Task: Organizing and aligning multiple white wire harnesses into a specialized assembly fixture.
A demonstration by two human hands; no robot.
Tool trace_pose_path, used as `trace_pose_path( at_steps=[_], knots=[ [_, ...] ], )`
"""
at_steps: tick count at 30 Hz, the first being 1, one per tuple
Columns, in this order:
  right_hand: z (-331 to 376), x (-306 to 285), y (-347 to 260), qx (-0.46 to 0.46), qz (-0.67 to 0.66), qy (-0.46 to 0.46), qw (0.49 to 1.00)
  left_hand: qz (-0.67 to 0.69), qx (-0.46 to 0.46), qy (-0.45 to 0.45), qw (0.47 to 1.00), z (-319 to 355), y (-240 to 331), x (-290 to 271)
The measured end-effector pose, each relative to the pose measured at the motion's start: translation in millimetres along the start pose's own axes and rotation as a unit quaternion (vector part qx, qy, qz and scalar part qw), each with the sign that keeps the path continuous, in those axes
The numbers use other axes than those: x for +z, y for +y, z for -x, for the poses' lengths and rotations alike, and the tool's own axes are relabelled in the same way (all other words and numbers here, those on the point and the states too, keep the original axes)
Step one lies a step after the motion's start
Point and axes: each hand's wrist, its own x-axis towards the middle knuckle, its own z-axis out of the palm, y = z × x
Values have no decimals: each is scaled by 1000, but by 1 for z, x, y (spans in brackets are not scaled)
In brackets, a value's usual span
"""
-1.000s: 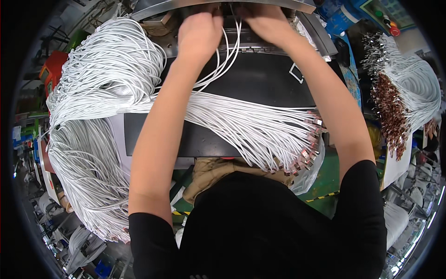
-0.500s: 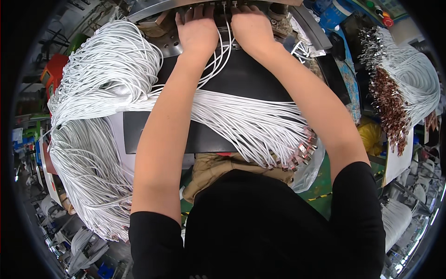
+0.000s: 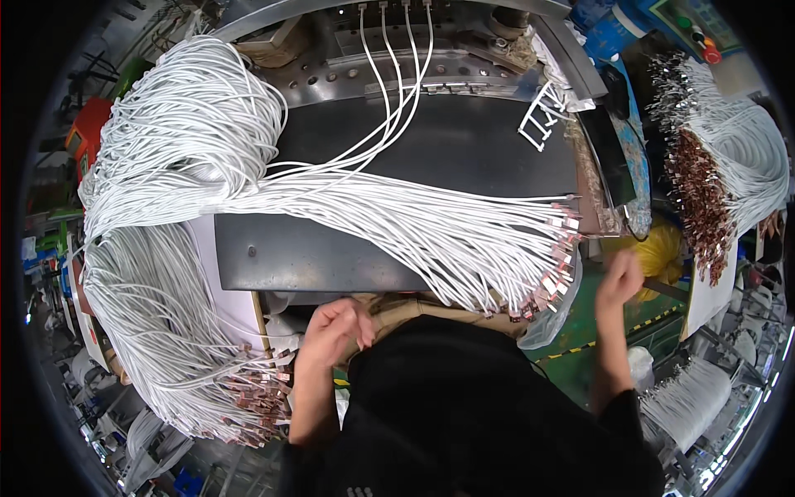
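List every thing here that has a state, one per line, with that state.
Four white cables: plugged into the metal fixture at the top.
White cable bundle: lying loose across the black mat, connector ends at the right edge.
Left hand: curled near the mat's front edge, holding nothing visible.
Right hand: raised off the table's right side, apparently empty.
Hanging cable bundle: draped at right, untouched.

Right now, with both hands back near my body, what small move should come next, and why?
Probably reach the right hand to the cable ends fanned at the mat's right edge and pick a few. Four cables already sit plugged into the fixture, both hands look empty, and those ends lie closest; the left hand is farther off.
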Motion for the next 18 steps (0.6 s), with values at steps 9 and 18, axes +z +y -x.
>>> trace_pose_path(
  at_steps=[9,18],
  knots=[
    [201,57,18,439,-304,-245,809,-22,165,395,904,-23,-37,-42],
    [158,35,26,461,-223,-330,793,-16,175,432,885,-18,-45,-48]
  ],
)
